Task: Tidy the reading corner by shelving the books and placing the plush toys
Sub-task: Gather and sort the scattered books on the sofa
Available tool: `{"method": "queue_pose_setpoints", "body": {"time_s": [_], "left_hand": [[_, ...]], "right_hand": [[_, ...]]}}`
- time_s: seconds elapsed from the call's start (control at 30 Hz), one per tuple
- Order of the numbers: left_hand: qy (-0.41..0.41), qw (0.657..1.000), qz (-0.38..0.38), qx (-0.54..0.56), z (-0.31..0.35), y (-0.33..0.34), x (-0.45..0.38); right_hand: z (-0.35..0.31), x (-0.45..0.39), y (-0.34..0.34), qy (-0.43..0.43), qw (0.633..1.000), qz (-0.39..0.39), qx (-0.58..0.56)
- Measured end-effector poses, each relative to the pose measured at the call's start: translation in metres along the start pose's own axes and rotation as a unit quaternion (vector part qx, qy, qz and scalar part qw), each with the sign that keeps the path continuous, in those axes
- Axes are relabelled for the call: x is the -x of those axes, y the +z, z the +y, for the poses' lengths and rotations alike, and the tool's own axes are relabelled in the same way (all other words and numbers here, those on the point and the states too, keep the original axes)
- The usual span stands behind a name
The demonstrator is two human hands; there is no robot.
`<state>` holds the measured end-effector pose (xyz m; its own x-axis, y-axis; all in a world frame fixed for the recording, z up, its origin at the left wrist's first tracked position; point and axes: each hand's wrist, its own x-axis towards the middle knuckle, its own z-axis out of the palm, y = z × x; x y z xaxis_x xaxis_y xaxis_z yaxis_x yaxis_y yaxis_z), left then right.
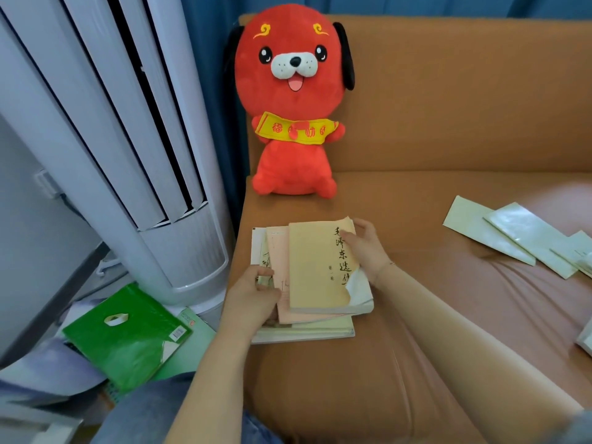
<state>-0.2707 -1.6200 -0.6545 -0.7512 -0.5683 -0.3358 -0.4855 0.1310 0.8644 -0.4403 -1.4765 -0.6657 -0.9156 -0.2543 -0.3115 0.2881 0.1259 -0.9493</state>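
A small stack of books (307,328) lies on the left end of the orange sofa seat (416,347). Its top book is yellow (314,267) with black handwritten characters and a torn corner. My left hand (256,296) grips the stack's left edge, fingers over the pink book below the yellow one. My right hand (365,248) rests on the yellow book's right edge, fingers on the cover. A red plush dog (294,104) with black ears and a yellow scarf sits upright behind the stack, against the sofa back.
Several pale green booklets (512,235) lie spread on the seat at the right. A tall white standing air conditioner (128,139) stands left of the sofa. On the floor beside it lie a green book (128,338) and loose papers (48,373).
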Motion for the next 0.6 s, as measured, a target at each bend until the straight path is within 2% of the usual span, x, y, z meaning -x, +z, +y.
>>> {"method": "queue_pose_setpoints", "body": {"time_s": [0.07, 0.13, 0.3, 0.4, 0.47, 0.53, 0.6], "left_hand": [[0.057, 0.994, 0.038, -0.085, 0.000, -0.001, -0.001], [0.084, 0.988, 0.038, -0.125, 0.001, 0.001, -0.001], [0.085, 0.989, 0.030, -0.114, 0.004, 0.003, 0.000], [0.123, 0.983, 0.051, -0.130, 0.012, 0.003, 0.005], [0.167, 0.974, 0.064, -0.139, 0.021, 0.003, 0.010], [0.204, 0.969, 0.042, -0.132, 0.035, 0.007, 0.016], [0.215, 0.969, -0.015, -0.118, 0.054, 0.021, 0.024]], "right_hand": [[0.002, 0.001, 0.004, -0.051, 0.998, -0.015, 0.033], [0.002, 0.002, 0.006, -0.080, 0.994, -0.037, 0.061], [-0.001, 0.010, 0.014, -0.083, 0.992, -0.080, 0.059], [-0.001, 0.020, 0.010, -0.100, 0.988, -0.024, 0.112], [0.001, 0.028, -0.003, -0.085, 0.991, 0.034, 0.094], [0.004, 0.045, -0.026, -0.085, 0.991, 0.069, 0.078], [0.011, 0.068, -0.054, -0.088, 0.989, 0.093, 0.076]]}}
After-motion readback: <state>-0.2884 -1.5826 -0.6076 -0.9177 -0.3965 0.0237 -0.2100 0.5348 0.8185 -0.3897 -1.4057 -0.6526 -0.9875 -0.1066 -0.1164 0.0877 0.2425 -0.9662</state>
